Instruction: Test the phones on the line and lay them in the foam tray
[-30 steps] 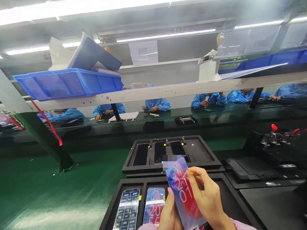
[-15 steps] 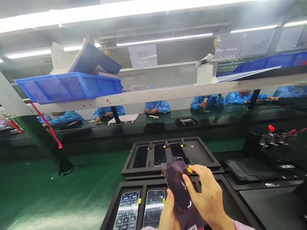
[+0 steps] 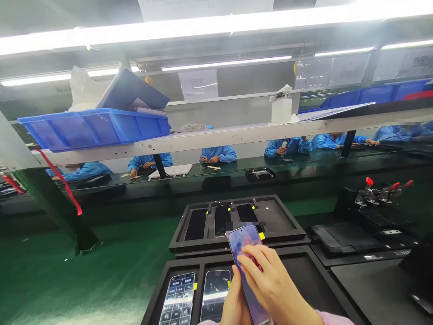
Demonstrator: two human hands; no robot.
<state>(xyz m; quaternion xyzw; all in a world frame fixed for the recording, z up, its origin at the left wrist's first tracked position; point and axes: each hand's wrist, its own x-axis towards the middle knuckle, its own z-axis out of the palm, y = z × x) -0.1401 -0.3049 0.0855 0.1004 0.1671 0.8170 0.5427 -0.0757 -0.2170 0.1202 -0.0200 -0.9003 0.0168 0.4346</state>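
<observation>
My left hand (image 3: 233, 304) grips the lower edge of a phone (image 3: 242, 241) with a lit, colourful screen, holding it upright over a black tray (image 3: 158, 289). My right hand (image 3: 274, 286) lies across the screen with its fingers stretched out, the fingertips touching the glass. In that near tray, left of my hands, lie two phones with lit screens (image 3: 179, 298). Behind it, a second black tray (image 3: 284, 221) carries three dark-screened phones (image 3: 222, 220) with small yellow tabs.
The green bench mat (image 3: 84, 275) spreads to the left. Black fixtures with red-handled clamps (image 3: 382, 194) stand at the right. An overhead shelf (image 3: 216, 133) carries a blue bin (image 3: 94, 128). Several people in blue coats (image 3: 216, 154) sit across the far bench.
The held phone's screen went dark, then lit again. My right hand moved from pinching the phone's right edge to lying over the screen. The view tilted slightly upward.
</observation>
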